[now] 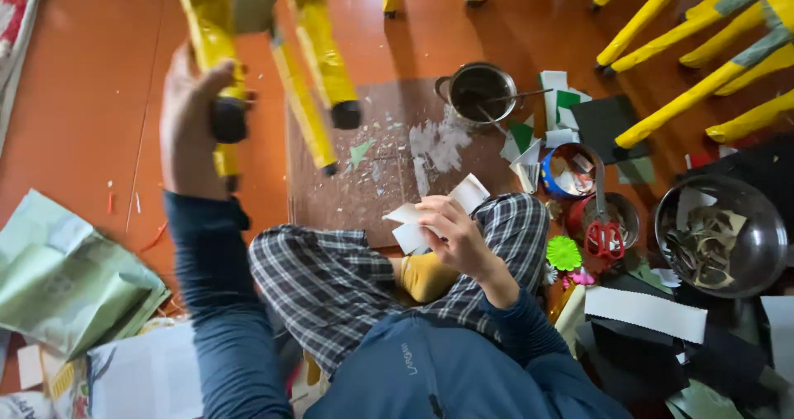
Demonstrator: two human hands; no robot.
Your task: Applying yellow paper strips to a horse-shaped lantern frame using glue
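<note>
Two hands busy: the left hand (188,125) is raised over the orange floor (83,96), fingers wrapped tight around a black-tipped leg of the yellow paper animal (248,22), lifting it clear above the brown board (372,171). Down by the checked trouser knee (331,278), the right hand (455,237) pinches white paper strips (430,212). A metal pot (480,92) stands at the board's far edge, red scissors (605,239) off right.
</note>
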